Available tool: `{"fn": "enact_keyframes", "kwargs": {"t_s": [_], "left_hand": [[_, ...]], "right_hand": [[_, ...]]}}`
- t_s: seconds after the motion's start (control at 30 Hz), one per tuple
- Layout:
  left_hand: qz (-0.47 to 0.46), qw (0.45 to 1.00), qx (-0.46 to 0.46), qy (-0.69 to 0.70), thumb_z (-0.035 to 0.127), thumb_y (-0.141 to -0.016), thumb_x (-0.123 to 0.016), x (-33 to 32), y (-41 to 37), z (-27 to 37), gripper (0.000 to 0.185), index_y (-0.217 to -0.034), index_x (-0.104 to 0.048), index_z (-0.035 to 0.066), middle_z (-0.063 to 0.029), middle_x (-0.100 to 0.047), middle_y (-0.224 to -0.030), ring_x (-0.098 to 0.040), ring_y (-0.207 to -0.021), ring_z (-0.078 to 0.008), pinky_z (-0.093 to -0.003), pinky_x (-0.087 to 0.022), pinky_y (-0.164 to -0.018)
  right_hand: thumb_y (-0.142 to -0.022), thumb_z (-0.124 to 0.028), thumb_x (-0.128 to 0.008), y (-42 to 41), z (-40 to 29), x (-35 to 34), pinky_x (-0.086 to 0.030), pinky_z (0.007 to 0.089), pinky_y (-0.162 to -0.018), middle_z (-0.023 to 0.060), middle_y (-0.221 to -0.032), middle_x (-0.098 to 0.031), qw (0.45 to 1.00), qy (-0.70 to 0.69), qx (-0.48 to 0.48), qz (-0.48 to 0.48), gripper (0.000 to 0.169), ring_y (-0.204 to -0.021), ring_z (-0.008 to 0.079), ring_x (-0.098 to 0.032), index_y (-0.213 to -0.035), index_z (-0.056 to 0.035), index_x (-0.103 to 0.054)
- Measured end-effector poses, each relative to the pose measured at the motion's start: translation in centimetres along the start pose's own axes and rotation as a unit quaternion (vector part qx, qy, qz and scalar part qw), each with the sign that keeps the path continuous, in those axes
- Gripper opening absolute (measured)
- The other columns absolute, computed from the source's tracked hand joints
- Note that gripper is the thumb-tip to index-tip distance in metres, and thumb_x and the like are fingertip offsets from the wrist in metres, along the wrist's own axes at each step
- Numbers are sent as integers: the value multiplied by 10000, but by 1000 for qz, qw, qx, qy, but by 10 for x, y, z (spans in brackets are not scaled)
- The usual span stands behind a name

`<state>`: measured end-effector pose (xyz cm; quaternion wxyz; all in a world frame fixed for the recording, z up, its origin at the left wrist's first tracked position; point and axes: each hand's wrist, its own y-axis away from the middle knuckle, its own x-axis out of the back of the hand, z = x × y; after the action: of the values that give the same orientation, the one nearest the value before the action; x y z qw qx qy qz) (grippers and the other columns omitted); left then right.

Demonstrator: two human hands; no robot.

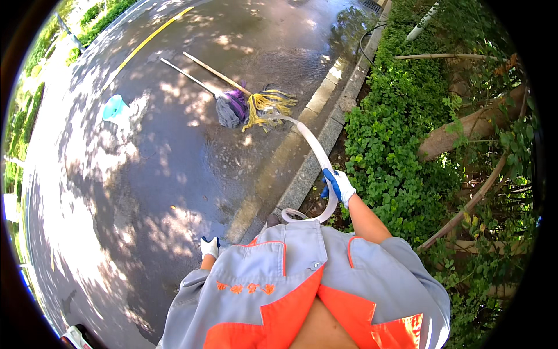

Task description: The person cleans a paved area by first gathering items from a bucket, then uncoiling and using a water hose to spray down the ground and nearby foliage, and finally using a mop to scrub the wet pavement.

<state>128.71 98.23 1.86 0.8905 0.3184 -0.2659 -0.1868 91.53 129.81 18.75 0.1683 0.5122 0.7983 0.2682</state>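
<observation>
In a white-and-blue work glove, my right hand (336,186) grips a translucent hose (314,146) near the granite kerb. Water (279,117) pours from its end onto a yellow string mop (269,102) lying on the wet asphalt. Beside that mop lies a second one with a grey and purple head (231,107). Both wooden-looking handles point to the upper left. Behind my right hand the hose loops back towards my jacket front. My left hand (210,247), gloved alike, hangs low by my left side above the road. Its fingers are too foreshortened to judge.
A light-blue plastic bucket or basin (114,107) is on the road at left. The granite kerb (311,174) separates the asphalt from dense green ground cover (392,144). A thick trunk (462,128) and branches fill the right. A drain grate (371,6) lies far ahead.
</observation>
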Motion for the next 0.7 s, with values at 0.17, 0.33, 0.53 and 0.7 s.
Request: {"fn": "enact_keyframes", "kwargs": {"t_s": [0.17, 0.33, 0.53, 0.7], "left_hand": [[29, 998, 0, -53, 13, -711, -638, 0, 10, 7, 428, -1070, -406, 34, -89, -553, -821, -530, -583, -152, -282, -445, -471], [19, 1000, -2, 5, 1, -708, -620, 8, 5, -24, 348, -994, -431, 61, -64, -543, -724, -506, -503, -151, -292, -412, -411], [66, 997, 45, 12, 16, -700, -625, 21, -39, -101, 313, -945, -437, 67, -65, -537, -670, -495, -448, -150, -303, -404, -378], [65, 997, 34, 33, 14, -704, -623, 19, -38, -106, 326, -969, -438, 61, -74, -547, -700, -505, -459, -154, -300, -418, -390]], "right_hand": [[-814, -358, -575, -12, 1, 12, -477, 376, -417, 104, -786, -524, 1000, -9, 19, 13, 397, -432, 231, -531, -930, 8, -473], [-810, -364, -585, -9, 2, 12, -489, 376, -428, 101, -757, -520, 1000, -8, 27, 4, 397, -440, 216, -529, -913, 4, -479], [-798, -374, -600, -6, 0, -2, -483, 373, -415, 89, -646, -500, 999, 14, 3, -35, 400, -422, 229, -523, -841, 9, -493], [-801, -367, -590, 1, 3, -9, -470, 354, -376, 78, -634, -485, 999, 26, -26, -39, 381, -399, 220, -508, -819, 2, -497]]}}
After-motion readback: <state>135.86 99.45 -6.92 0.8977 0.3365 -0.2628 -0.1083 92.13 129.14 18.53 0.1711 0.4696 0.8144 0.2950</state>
